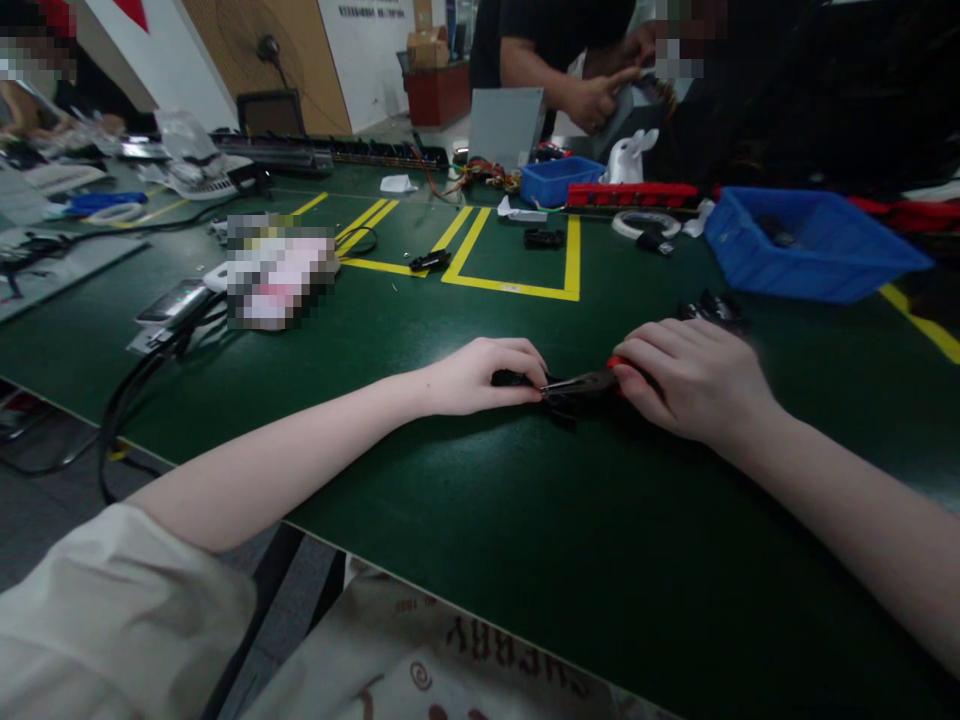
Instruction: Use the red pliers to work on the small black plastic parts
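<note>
My right hand (694,380) is closed round the red handles of a pair of long-nosed pliers (589,382), whose jaws point left. At the tip of the jaws, my left hand (499,375) pinches a small black part (559,400) low over the green table (450,470). The pliers' tip meets the part beside my left fingertips. Fingers and pliers cover much of the part, so its exact kind does not show. Just beyond my right hand lies a heap of black pieces (716,308).
Blue bins (817,270) (559,182) stand at the back and right. Small black parts (544,238) (430,261) lie near yellow tape (517,290). A pink phone-like item (281,285) and black cables (142,375) sit left. Across the table a person handles a grey metal box (637,105).
</note>
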`<move>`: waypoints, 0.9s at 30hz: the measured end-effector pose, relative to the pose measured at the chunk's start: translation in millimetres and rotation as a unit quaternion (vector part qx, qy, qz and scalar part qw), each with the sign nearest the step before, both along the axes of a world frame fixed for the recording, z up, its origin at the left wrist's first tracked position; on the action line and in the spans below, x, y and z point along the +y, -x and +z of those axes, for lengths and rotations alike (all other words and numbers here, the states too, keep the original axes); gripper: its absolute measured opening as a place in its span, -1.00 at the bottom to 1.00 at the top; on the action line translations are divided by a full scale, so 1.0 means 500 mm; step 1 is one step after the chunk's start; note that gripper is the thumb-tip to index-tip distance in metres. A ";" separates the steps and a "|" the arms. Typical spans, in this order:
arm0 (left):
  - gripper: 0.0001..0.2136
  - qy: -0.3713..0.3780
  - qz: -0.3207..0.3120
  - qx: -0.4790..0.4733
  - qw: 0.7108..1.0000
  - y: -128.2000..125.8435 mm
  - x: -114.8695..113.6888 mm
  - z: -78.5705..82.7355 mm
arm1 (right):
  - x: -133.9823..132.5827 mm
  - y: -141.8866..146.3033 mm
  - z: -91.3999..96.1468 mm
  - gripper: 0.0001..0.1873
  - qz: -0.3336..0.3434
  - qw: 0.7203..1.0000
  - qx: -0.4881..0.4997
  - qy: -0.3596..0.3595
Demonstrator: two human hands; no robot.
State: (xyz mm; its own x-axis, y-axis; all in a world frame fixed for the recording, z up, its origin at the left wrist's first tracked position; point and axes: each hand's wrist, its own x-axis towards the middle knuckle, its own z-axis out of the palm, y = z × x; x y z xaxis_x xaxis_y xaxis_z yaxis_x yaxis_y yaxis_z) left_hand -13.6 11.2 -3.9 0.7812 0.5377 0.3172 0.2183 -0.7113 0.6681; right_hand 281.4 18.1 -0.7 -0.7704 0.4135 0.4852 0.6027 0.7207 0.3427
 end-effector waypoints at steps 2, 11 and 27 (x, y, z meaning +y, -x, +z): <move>-0.90 -0.003 -0.001 -0.002 1.000 0.000 0.000 -0.001 | -0.001 0.001 0.002 -0.70 0.004 1.000 0.000 -0.012; -0.90 0.007 0.006 -0.004 1.000 -0.001 -0.002 0.001 | -0.001 -0.003 0.001 -0.69 0.008 1.000 -0.007 0.008; -0.78 0.010 -0.007 0.038 0.999 0.004 -0.008 0.015 | -0.001 -0.004 0.005 -0.73 0.027 0.999 0.034 0.029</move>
